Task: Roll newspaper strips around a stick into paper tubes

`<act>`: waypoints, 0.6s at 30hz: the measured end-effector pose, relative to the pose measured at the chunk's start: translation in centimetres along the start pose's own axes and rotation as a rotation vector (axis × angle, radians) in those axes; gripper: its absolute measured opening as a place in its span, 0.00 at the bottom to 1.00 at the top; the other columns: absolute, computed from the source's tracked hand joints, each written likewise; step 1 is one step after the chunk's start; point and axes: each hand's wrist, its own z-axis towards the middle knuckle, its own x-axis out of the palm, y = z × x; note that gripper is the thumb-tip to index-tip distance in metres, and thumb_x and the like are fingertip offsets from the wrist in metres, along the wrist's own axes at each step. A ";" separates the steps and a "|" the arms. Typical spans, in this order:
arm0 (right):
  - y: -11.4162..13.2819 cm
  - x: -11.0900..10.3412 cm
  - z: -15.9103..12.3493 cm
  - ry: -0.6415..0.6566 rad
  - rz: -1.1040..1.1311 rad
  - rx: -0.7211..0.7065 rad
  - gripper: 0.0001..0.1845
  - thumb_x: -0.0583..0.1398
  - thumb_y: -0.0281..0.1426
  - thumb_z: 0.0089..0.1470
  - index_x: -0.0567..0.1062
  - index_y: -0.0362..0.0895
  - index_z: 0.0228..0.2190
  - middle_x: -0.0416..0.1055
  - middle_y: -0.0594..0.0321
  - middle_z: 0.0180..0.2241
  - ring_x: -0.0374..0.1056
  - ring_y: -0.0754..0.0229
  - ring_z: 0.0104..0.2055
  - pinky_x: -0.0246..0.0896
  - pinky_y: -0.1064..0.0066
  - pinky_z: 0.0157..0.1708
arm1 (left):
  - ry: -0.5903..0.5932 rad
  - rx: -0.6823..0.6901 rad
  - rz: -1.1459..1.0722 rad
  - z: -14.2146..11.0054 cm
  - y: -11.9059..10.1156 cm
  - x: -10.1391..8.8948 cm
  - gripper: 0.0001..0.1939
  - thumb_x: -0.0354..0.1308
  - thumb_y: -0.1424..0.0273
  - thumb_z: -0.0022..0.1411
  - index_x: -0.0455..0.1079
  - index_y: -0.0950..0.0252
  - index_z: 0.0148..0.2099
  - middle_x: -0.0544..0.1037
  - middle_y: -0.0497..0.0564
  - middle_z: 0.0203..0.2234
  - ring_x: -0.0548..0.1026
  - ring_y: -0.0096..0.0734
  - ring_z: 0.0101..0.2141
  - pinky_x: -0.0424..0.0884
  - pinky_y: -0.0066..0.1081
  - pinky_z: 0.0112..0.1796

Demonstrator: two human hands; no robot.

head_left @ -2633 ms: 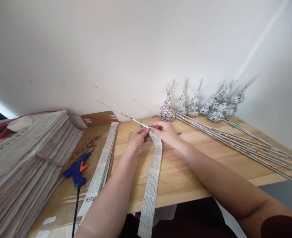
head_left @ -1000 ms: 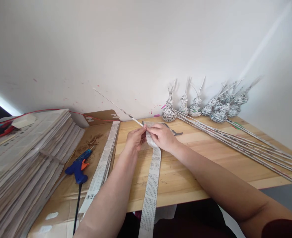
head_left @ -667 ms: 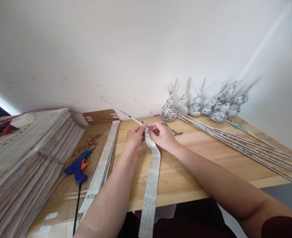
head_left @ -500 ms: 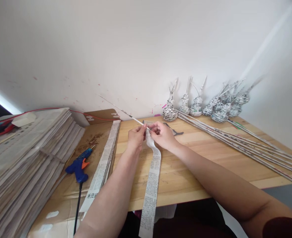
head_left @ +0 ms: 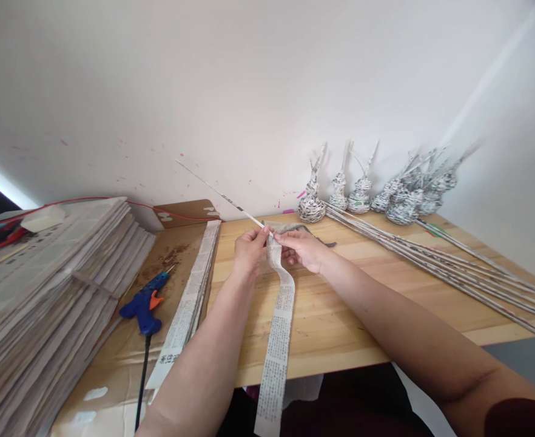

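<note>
A: where's that long flat printed newspaper strip [head_left: 280,315] sitting?

B: top end's at the fingertips, rest trails toward the person between the forearms, past the pale wooden bench [head_left: 331,334] edge. Thin white rolled-paper rod [head_left: 222,195] slants away leftward from it, left hand [head_left: 249,250] nearer its far tip.

A: hands?

B: left pinches the rod, right hand [head_left: 304,249] pinches the strip's top edge.

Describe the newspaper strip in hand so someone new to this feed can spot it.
Start at the wooden table, where the left hand and right hand work close together. The newspaper strip hangs from their fingers past the table's near edge. Unlike the piled flat strips beside the blue glue gun, it is single, curved and topped by a thin rolled stick.
</note>
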 end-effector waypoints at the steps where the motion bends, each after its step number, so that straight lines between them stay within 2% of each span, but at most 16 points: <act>1: -0.1 0.1 0.0 -0.008 -0.012 -0.003 0.13 0.66 0.36 0.49 0.73 0.40 0.24 0.73 0.62 0.21 0.67 0.67 0.21 0.48 0.80 0.13 | 0.002 0.013 0.005 0.0 0.1 0.0 0.19 0.67 0.57 0.45 0.76 0.68 0.31 0.76 0.48 0.22 0.69 0.23 0.23 0.61 0.24 0.26; 4: -0.2 0.3 -0.1 -0.063 -0.132 -0.074 0.11 0.65 0.34 0.49 0.73 0.41 0.23 0.72 0.63 0.20 0.66 0.67 0.20 0.47 0.79 0.13 | 0.030 0.054 0.015 0.2 0.3 -0.2 0.19 0.66 0.57 0.46 0.77 0.69 0.32 0.77 0.50 0.22 0.70 0.25 0.24 0.63 0.25 0.27; 9: -0.3 0.0 -0.1 -0.089 -0.403 -0.241 0.12 0.64 0.38 0.50 0.73 0.43 0.24 0.73 0.63 0.21 0.69 0.63 0.22 0.57 0.76 0.19 | 0.036 0.042 0.058 0.3 0.4 -0.4 0.16 0.65 0.58 0.47 0.77 0.68 0.32 0.77 0.50 0.23 0.69 0.25 0.23 0.62 0.25 0.26; 13: -0.3 -0.1 -0.2 -0.135 -0.418 -0.262 0.18 0.65 0.45 0.47 0.73 0.42 0.25 0.71 0.64 0.20 0.67 0.63 0.22 0.56 0.75 0.19 | 0.039 0.040 0.048 0.1 0.2 -0.2 0.17 0.66 0.58 0.47 0.77 0.68 0.33 0.76 0.49 0.23 0.67 0.22 0.22 0.60 0.24 0.25; 18: -0.3 -0.1 -0.1 -0.155 -0.348 -0.271 0.19 0.66 0.45 0.44 0.72 0.42 0.23 0.66 0.67 0.20 0.61 0.67 0.21 0.52 0.77 0.17 | 0.086 0.033 0.093 -0.4 -0.1 0.1 0.18 0.66 0.57 0.46 0.76 0.68 0.29 0.73 0.47 0.19 0.63 0.20 0.20 0.58 0.24 0.23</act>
